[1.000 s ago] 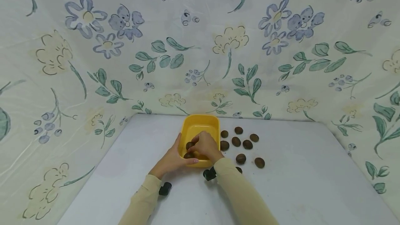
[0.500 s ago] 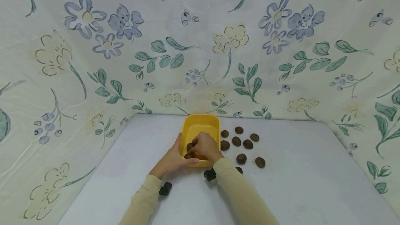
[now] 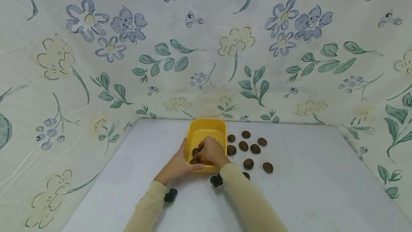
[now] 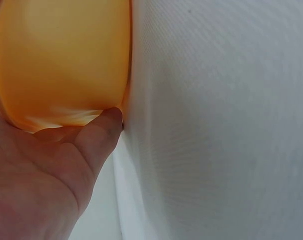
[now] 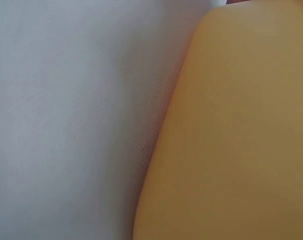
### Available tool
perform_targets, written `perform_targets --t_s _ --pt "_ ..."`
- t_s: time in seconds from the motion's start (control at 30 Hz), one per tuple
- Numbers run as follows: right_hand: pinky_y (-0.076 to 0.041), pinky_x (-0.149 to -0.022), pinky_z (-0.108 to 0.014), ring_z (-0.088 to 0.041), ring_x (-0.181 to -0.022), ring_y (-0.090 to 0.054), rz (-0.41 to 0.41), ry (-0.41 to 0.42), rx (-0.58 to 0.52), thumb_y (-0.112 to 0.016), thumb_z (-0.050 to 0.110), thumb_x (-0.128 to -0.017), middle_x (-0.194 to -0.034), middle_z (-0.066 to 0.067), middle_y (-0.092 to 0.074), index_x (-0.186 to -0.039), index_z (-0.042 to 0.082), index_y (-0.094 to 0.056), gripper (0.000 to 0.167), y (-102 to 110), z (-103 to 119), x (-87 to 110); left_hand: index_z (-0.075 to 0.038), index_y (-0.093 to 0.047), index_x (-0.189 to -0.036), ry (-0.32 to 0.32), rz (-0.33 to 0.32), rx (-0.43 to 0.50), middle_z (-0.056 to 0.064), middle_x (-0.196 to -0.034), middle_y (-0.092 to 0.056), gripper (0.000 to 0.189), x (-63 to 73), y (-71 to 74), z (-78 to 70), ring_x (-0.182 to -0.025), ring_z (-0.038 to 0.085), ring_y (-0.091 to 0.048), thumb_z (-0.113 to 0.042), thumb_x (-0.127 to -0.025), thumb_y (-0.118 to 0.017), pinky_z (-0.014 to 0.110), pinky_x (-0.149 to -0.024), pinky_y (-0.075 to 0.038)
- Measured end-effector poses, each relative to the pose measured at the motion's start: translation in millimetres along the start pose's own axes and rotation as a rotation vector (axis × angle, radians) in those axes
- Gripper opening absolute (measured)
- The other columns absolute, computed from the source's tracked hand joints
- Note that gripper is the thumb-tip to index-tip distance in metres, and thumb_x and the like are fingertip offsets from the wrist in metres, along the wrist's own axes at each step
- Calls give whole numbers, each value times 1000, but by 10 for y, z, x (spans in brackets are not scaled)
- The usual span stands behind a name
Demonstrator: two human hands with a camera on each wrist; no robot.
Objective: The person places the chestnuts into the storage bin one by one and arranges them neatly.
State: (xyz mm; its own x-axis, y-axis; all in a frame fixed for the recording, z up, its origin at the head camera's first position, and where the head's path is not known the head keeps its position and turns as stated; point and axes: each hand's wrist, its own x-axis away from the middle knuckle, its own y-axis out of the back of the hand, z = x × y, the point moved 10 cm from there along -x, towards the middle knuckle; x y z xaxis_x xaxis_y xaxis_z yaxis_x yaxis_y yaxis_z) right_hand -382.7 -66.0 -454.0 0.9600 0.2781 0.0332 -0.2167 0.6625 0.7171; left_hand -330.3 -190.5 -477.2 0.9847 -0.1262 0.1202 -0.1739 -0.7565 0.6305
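Observation:
A yellow plastic container (image 3: 206, 121) stands on the white table in the head view. My left hand (image 3: 176, 164) grips its near left corner, fingers along the side wall and thumb across the near rim. Inside the container, my right hand (image 3: 212, 152) has its fingers curled at a brown nut (image 3: 195, 151), pinching it. Another brown nut (image 3: 194, 161) lies just nearer in the same corner. In the left wrist view the hand (image 4: 51, 175) presses against the container's wall (image 4: 66, 60). Only the outer wall (image 5: 231, 125) shows in the right wrist view; the right hand's fingers are hidden there.
To the right of the container, several loose brown nuts (image 3: 255, 149) lie on the white table (image 3: 309, 174). One nut (image 3: 246, 175) is partly behind the right sleeve. A flower-patterned cloth (image 3: 206, 74) stands behind and at both sides.
Hardly anything differs: the right fingers stay at the nut in the container and the left hand keeps its grip. The whole view shifts very slightly.

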Motion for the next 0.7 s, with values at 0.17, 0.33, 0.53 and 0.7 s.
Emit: perform_targets --t_s 0.17,0.33,0.53,0.7 --pt "-60 -93 -41 -22 -93 -68 -20 13 -9 -89 24 -81 -108 -8 -79 -106 4 -79 33 56 6 19 -13 6 -167 3 3 -2 19 -174 -13 138 6 -6 -5 -157 43 -27 -61 -76 -85 64 -125 -29" --pt "-60 -100 -39 -22 -105 -69 -55 29 -68 -85 24 -86 -121 -8 -76 -118 5 -76 38 220 21 49 -16 7 -167 22 5 11 17 -175 -14 138 17 -7 -8 -157 44 -28 -60 -75 -86 67 -124 -29" --pt "-61 -99 -43 -27 -110 -69 -82 64 -156 -83 21 -89 -117 -8 -76 -121 4 -75 37 558 37 154 -16 6 -167 40 6 10 18 -174 -16 138 15 -12 -5 -157 45 -27 -60 -75 -86 67 -123 -29" --pt "-63 -85 -36 -23 -94 -69 -134 125 -145 -83 21 -88 -108 -9 -78 -119 3 -76 36 858 -2 268 -16 7 -167 33 5 13 18 -174 -15 138 4 -12 -8 -158 44 -27 -59 -75 -87 66 -124 -28"
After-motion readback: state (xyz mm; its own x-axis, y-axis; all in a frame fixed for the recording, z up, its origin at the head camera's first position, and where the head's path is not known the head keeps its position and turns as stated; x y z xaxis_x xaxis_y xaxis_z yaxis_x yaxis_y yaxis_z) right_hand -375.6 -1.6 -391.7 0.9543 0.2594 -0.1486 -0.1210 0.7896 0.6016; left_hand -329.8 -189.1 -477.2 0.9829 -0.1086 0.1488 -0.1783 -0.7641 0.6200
